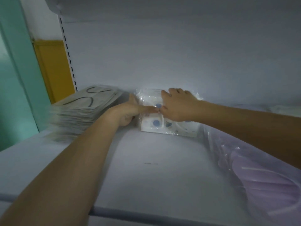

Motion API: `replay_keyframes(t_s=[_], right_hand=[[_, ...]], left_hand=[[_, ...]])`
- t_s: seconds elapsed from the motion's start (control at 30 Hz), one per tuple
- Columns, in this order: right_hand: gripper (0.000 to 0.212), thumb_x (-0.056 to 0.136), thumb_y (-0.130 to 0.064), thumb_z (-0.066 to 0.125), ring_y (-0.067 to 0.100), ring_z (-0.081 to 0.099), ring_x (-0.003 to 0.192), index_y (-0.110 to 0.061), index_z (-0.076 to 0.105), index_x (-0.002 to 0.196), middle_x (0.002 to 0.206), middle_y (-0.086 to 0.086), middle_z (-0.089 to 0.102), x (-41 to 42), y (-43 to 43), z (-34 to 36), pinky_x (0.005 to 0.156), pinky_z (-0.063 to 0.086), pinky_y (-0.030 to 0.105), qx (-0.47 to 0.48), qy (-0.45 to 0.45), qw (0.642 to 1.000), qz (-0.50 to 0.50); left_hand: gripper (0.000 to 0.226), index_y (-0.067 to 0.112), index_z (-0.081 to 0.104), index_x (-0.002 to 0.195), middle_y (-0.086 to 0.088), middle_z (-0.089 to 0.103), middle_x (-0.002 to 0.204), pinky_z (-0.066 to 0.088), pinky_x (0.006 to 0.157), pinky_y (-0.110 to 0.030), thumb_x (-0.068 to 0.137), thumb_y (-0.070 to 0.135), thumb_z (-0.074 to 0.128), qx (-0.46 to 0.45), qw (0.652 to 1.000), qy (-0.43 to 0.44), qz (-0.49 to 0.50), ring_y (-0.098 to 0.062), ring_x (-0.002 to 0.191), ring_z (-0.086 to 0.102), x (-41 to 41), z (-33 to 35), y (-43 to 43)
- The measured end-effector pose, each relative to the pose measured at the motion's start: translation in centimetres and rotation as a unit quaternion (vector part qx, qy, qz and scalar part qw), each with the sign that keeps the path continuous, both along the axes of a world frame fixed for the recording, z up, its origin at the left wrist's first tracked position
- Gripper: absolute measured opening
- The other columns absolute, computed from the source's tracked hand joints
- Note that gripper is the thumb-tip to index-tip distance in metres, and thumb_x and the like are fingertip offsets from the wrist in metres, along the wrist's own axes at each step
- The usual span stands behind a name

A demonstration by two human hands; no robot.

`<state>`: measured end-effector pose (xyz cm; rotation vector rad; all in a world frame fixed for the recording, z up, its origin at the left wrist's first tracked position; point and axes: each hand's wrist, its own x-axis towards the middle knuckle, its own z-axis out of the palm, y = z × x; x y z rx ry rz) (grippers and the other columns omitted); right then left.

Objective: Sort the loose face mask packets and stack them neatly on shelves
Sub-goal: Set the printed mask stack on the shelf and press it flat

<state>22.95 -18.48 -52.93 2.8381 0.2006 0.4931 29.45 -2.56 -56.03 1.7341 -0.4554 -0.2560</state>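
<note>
A small stack of clear-wrapped white mask packets with blue dots (156,126) stands on the white shelf (154,160) against the back wall. My left hand (130,111) presses flat against the stack's left side, thumb on top. My right hand (177,105) lies palm-down on the top packet, fingers spread toward the back. Both thumbs meet near the middle of the top. To the left sits a taller stack of grey packets with black ear loops (81,111), blurred.
Lilac mask packets in clear wrap (263,176) lie along the shelf's right side under my right forearm. A slotted upright (68,53) marks the shelf's left end, with a yellow panel (53,69) and teal wall (17,79) beyond. Another shelf hangs overhead.
</note>
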Motion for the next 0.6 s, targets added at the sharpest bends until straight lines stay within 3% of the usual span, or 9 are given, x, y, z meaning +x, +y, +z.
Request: replay_keyframes(t_s=[0.07,0.13,0.37,0.6], right_hand=[[0.058,0.096,-0.047,0.030,0.030,0.028,0.133,-0.007,0.026,0.138,0.141,0.014,0.033,0.2,0.0,-0.6,0.109,0.022,0.044,0.053,0.028,0.998,0.021],[0.060,0.095,-0.047,0.033,0.028,0.024,0.136,-0.011,0.024,0.142,0.145,0.011,0.031,0.3,-0.7,-0.4,0.112,0.018,0.042,0.082,0.034,0.994,0.056],[0.066,0.092,-0.045,0.041,0.024,0.009,0.143,-0.032,0.010,0.149,0.156,0.003,0.013,1.0,-3.8,0.0,0.114,0.008,0.039,0.105,0.077,0.990,0.061],[0.065,0.092,-0.042,0.043,0.022,0.010,0.142,-0.033,0.013,0.149,0.154,0.000,0.015,1.8,-4.5,-0.6,0.114,0.006,0.036,0.139,0.067,0.984,0.084]], left_hand=[[0.124,0.008,0.018,0.144,-0.009,0.058,0.130,0.046,0.102,-0.039,0.047,0.020,0.093,-0.043,0.999,-0.005,-0.013,-0.022,0.116,0.059,-0.1,-0.2,-0.1],[0.115,0.008,0.025,0.141,-0.011,0.058,0.129,0.044,0.103,-0.043,0.047,0.017,0.090,-0.056,0.998,-0.009,-0.018,-0.025,0.115,0.059,0.0,-0.7,-0.4],[0.134,0.020,0.020,0.143,-0.004,0.051,0.134,0.040,0.106,-0.044,0.031,0.038,0.092,-0.053,0.998,-0.030,0.022,-0.023,0.122,0.053,1.1,-1.5,-1.0],[0.118,0.010,0.034,0.137,-0.015,0.057,0.129,0.044,0.101,-0.050,0.035,0.026,0.091,-0.105,0.994,-0.021,0.021,-0.030,0.115,0.058,1.2,-1.4,-1.5]])
